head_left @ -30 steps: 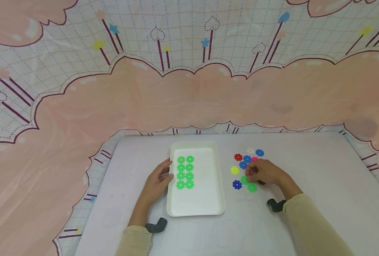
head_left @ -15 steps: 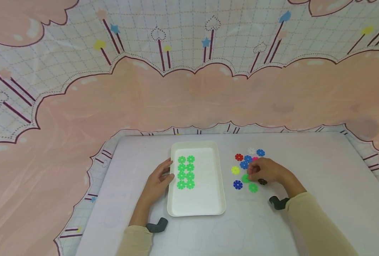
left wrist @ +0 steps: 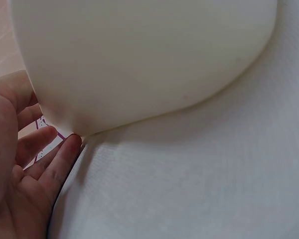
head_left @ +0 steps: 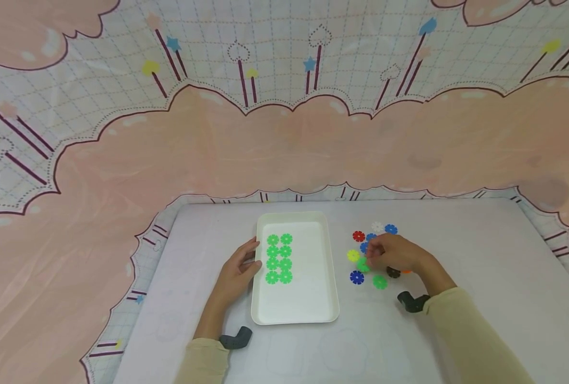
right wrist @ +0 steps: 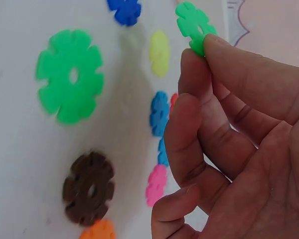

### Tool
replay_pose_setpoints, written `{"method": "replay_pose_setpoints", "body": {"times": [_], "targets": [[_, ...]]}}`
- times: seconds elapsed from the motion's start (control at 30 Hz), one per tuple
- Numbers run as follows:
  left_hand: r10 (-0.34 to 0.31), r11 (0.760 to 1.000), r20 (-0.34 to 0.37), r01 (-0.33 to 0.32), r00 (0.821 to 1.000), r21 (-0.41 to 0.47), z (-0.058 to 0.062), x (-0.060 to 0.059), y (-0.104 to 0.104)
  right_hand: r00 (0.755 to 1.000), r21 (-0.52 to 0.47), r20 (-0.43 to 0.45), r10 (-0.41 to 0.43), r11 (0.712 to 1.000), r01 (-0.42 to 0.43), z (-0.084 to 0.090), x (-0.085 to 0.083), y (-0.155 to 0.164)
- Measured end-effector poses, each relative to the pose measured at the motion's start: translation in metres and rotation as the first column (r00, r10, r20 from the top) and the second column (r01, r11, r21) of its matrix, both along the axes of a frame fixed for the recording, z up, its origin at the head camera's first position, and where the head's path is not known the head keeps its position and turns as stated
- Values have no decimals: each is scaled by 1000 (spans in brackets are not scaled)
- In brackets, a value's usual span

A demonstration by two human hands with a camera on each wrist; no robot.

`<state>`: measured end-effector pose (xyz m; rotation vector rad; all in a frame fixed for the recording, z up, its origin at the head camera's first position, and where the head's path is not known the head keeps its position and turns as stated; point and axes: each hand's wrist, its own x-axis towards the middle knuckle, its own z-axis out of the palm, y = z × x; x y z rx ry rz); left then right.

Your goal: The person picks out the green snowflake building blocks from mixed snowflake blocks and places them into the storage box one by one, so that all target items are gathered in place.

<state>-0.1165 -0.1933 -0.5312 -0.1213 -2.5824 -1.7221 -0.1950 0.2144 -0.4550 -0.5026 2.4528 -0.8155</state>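
My right hand [head_left: 392,253] pinches a green notched plastic disc [head_left: 362,264] between thumb and index finger, its other fingers curled; the right wrist view shows the pinched disc [right wrist: 197,24] tilted above the table. Below that hand a second green disc [head_left: 379,282] and a brown disc [head_left: 393,272] lie flat. A white rectangular tray [head_left: 313,288] stands to the left, bearing two columns of green discs [head_left: 279,264]. With loosely spread fingers my left hand [head_left: 238,272] rests against the tray's left edge. Its fingertips [left wrist: 74,142] meet the tray wall in the left wrist view.
Loose discs are scattered right of the tray: red [head_left: 358,236], yellow [head_left: 353,255], dark blue [head_left: 357,277], white [head_left: 377,227] and lighter blue [head_left: 391,229]. An orange disc [right wrist: 98,231] and a pink disc [right wrist: 156,185] show in the right wrist view. A patterned sheet [head_left: 284,144] hangs behind the table.
My right hand has raised the green disc off the table and shifted slightly left with it, uncovering the brown disc and part of the orange one. The left hand and tray stay put.
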Motion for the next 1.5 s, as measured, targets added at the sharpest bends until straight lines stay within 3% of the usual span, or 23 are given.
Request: {"method": "replay_pose_setpoints", "body": {"times": [0.4, 1.1, 1.5], "targets": [[-5, 1000, 5, 5, 1000, 9, -1, 0, 0, 997, -78, -1, 80, 994, -80, 12, -1, -21], [5, 1000, 0, -5, 1000, -16, -2, -1, 0, 993, -176, 108, 54, 984, -35, 25, 0, -81], [5, 1000, 1, -5, 1000, -8, -4, -1, -1, 991, -172, 109, 77, 983, -57, 25, 2, -116]]}}
